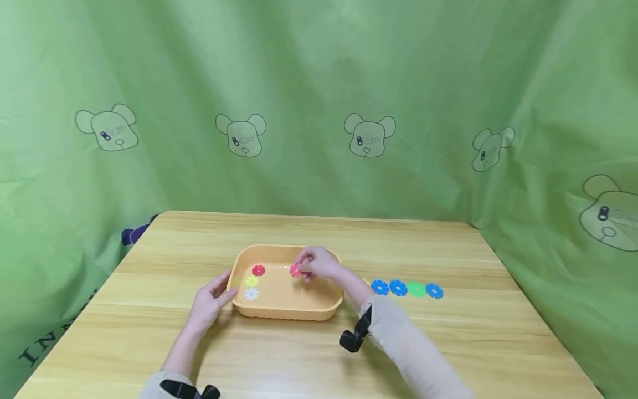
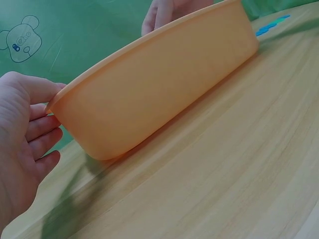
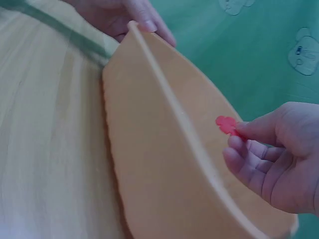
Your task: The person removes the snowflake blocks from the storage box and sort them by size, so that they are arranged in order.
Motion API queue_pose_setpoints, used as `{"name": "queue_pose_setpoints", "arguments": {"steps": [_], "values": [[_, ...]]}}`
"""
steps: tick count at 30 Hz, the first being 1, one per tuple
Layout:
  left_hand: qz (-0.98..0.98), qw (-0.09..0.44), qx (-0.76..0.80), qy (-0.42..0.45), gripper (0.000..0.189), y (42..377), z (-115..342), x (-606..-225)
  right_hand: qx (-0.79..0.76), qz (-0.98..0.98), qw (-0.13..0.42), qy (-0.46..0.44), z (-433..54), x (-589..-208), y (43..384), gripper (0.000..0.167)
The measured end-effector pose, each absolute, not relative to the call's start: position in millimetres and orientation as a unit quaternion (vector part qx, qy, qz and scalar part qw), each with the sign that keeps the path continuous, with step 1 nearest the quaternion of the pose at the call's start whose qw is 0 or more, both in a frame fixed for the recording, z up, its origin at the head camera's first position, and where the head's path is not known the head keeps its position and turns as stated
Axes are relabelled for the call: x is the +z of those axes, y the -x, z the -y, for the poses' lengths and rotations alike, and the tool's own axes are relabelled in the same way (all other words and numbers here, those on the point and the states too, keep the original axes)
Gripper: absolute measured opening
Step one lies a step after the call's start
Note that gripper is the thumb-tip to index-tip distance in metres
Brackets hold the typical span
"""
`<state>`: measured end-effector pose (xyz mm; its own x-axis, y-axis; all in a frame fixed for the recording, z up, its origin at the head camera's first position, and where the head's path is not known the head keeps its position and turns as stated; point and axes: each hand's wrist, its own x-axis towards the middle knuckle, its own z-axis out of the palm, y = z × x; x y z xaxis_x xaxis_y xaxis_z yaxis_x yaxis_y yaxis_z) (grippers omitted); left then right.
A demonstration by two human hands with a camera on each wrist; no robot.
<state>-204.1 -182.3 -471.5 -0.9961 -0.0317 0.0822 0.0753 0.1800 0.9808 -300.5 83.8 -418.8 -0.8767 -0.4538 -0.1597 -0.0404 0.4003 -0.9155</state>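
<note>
An orange plastic tray [image 1: 284, 311] with tall sides sits on the table. My left hand [image 1: 208, 305] grips its left rim, thumb over the edge and fingers outside, as the left wrist view also shows. Over the tray's inside, my right hand [image 1: 319, 262] pinches a pinkish-red snowflake disc [image 3: 227, 125] between thumb and fingertips. Along the left part of the tray floor lie a red disc [image 1: 258, 270], a yellow disc [image 1: 252, 281] and a white disc [image 1: 251, 294]. In the left wrist view the near wall [image 2: 149, 89] hides the tray's contents.
Right of the tray, a row of discs lies on the wooden table [image 1: 279, 360]: a partly hidden yellow one [image 1: 366, 281], several blue ones [image 1: 397, 287] and a green one [image 1: 416, 289]. A green curtain [image 1: 309, 66] hangs behind. My right forearm crosses the tray's right rim.
</note>
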Motion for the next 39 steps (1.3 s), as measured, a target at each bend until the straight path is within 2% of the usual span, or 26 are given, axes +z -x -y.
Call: {"name": "queue_pose_setpoints", "arguments": {"steps": [7, 17, 30, 39], "values": [[0.764, 0.038, -0.644, 0.012, 0.055, 204.4, 181.5, -470.6, -0.596, -0.778, 0.173, 0.097, -118.2, -407.5, 308.4, 0.021], [0.76, 0.038, -0.648, 0.015, 0.055, 202.8, 181.6, -468.7, -0.63, -0.754, 0.167, 0.087, -185.7, -404.1, 315.0, 0.024], [0.762, 0.033, -0.647, 0.014, 0.055, 202.6, 181.7, -469.5, -0.644, -0.753, 0.124, 0.054, -274.5, -419.4, 302.8, 0.022], [0.76, 0.031, -0.649, 0.01, 0.055, 203.5, 182.6, -470.8, -0.663, -0.74, 0.113, 0.001, -323.9, -430.2, 286.4, 0.008]]}}
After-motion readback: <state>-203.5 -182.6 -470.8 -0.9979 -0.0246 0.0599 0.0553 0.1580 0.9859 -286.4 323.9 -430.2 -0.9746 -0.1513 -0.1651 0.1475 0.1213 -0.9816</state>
